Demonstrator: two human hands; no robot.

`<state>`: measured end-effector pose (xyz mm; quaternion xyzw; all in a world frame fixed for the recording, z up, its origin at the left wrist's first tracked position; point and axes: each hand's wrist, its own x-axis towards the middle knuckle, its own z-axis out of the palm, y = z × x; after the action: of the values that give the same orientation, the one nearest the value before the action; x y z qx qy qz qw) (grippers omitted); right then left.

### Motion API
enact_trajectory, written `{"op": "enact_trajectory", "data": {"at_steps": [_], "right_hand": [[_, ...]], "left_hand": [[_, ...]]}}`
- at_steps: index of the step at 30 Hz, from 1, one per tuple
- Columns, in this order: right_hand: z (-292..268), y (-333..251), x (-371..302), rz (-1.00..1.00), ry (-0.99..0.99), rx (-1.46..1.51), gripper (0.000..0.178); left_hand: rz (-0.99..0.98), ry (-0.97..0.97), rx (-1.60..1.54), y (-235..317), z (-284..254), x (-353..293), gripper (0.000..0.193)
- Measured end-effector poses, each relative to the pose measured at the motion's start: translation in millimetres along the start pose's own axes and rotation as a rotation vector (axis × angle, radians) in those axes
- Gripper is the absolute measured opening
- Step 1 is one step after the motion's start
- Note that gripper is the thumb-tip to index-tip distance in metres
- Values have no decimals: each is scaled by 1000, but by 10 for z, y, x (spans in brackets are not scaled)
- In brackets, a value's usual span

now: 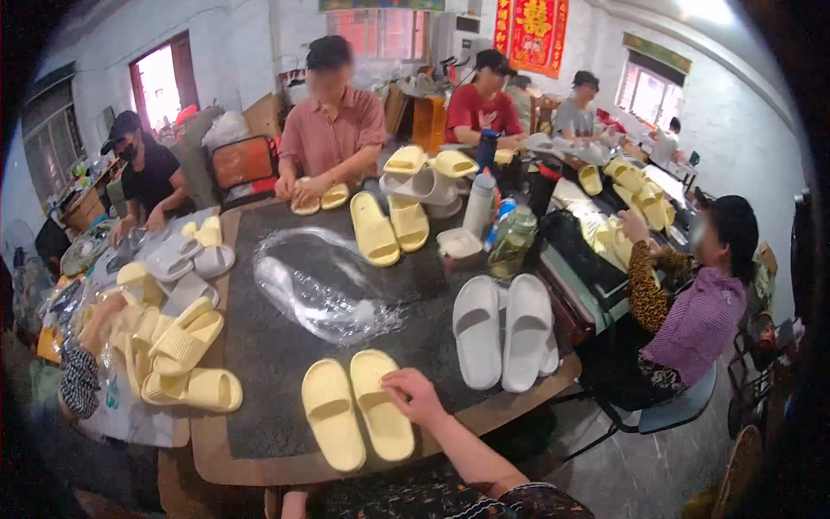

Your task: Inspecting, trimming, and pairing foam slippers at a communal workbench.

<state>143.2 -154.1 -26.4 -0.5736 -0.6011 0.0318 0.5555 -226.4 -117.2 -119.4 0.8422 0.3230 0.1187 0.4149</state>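
Note:
A pair of pale yellow slippers lies side by side at the near edge of the table, toes toward the far side: a left slipper [332, 424] and a right slipper [386, 426]. My right hand [413, 396] reaches in from the lower right. Its bent fingers are closed at the right edge of the right slipper's strap; some fingertips are hard to make out. Of my left arm, only a bit of bare skin shows at the lower edge, and that hand is out of the picture. To the right of my right hand, white-grey slippers [501, 333] rest on the table.
The dark tabletop [285, 346] carries clear plastic film [320, 294] and another yellow pair [389, 227]. Bottles, a jar [513, 242] and a white dish [458, 243] stand at the far right. Yellow slippers [177, 346] pile up at left. Several people work around the tables.

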Motion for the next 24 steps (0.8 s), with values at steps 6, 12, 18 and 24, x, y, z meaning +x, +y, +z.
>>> {"op": "enact_trajectory", "data": {"at_steps": [6,12,18,24], "right_hand": [[-10,8,57,59,-1,-15,11],[14,-1,69,16,14,7,11],[4,-66,77,92,-12,20,13],[-6,-29,79,24,4,-9,12]], "left_hand": [[-185,66,3,-42,34,-864,37],[-257,108,4,-15,148,-1138,37],[-218,112,27,-159,104,-877,36],[-170,118,45,-257,82,-576,36]]}}
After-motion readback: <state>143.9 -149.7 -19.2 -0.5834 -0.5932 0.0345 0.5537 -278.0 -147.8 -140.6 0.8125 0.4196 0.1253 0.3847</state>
